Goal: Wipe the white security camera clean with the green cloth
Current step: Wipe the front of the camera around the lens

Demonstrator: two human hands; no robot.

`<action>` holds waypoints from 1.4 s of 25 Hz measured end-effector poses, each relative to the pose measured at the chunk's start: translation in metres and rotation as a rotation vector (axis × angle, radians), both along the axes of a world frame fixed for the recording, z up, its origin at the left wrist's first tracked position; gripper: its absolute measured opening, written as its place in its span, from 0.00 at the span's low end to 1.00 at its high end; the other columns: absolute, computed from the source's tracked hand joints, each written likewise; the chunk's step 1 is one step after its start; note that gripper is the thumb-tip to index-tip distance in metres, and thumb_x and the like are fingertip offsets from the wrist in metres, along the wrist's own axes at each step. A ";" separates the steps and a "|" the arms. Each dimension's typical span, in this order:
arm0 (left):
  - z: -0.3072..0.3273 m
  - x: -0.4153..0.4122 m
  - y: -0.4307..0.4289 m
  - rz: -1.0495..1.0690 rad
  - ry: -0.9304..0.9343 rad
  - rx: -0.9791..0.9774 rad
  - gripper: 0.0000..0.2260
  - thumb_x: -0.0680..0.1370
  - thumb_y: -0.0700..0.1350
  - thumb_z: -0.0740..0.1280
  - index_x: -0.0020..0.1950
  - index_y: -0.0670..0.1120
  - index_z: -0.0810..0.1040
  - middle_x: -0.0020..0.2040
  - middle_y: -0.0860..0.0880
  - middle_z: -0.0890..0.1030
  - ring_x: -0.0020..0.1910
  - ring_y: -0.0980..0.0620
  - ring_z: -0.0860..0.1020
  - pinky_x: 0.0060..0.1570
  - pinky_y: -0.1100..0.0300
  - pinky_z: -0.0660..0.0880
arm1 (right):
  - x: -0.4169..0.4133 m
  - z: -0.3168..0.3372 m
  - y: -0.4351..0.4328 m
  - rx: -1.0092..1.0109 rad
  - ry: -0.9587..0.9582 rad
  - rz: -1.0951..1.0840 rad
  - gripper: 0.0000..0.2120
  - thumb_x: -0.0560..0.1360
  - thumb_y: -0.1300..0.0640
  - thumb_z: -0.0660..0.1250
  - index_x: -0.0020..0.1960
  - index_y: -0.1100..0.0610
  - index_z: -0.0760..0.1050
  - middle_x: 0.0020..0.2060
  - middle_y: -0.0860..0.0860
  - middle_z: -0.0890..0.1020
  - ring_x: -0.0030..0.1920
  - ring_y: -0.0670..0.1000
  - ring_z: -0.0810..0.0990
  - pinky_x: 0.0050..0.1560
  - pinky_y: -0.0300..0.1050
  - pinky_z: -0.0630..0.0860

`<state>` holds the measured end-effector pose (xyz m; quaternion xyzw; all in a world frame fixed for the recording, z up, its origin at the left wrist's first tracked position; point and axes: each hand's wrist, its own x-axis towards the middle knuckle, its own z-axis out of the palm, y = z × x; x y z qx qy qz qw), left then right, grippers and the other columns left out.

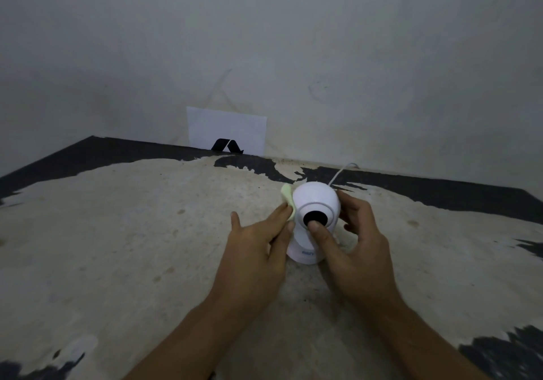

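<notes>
The white security camera (315,200) stands upright on the worn table, its round head and dark lens facing me. My left hand (258,247) pinches the pale green cloth (288,202) and presses it against the left side of the camera's head. My right hand (357,241) grips the camera from the right, fingers behind the head and the thumb tip resting on the lower edge of the black lens (316,218). The camera's base (301,254) is partly hidden by both hands.
A white cable (340,172) runs from behind the camera to the wall. A white card with a black mark (226,130) leans against the wall at the table's back edge. The tabletop (132,232) is beige with peeling black patches along its edges.
</notes>
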<state>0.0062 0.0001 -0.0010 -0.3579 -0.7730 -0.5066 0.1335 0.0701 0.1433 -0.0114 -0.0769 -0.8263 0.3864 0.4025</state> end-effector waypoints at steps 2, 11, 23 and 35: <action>0.002 -0.010 0.004 -0.017 -0.032 0.022 0.15 0.78 0.47 0.61 0.65 0.50 0.73 0.61 0.55 0.77 0.56 0.69 0.70 0.72 0.52 0.55 | 0.000 0.000 0.001 -0.011 0.001 -0.004 0.25 0.71 0.49 0.71 0.64 0.44 0.65 0.55 0.32 0.74 0.56 0.27 0.71 0.52 0.19 0.65; 0.002 -0.035 0.003 -0.159 -0.188 0.011 0.10 0.78 0.46 0.62 0.54 0.54 0.81 0.48 0.58 0.84 0.47 0.63 0.80 0.46 0.69 0.76 | -0.002 -0.001 0.002 0.009 0.002 -0.002 0.25 0.71 0.51 0.71 0.64 0.48 0.66 0.55 0.32 0.73 0.55 0.26 0.71 0.51 0.19 0.65; -0.004 0.006 -0.006 -0.024 -0.093 -0.039 0.11 0.78 0.45 0.61 0.53 0.45 0.81 0.39 0.40 0.84 0.39 0.50 0.81 0.70 0.61 0.59 | -0.001 0.001 0.000 0.016 -0.016 -0.024 0.24 0.71 0.50 0.71 0.63 0.47 0.65 0.53 0.30 0.71 0.53 0.24 0.70 0.51 0.18 0.64; -0.012 0.022 -0.005 -0.223 0.223 -0.371 0.15 0.79 0.47 0.56 0.65 0.51 0.72 0.63 0.52 0.77 0.57 0.56 0.77 0.69 0.66 0.38 | 0.002 0.002 0.002 -0.027 -0.064 -0.008 0.23 0.73 0.50 0.70 0.65 0.52 0.67 0.59 0.45 0.77 0.59 0.42 0.74 0.51 0.17 0.65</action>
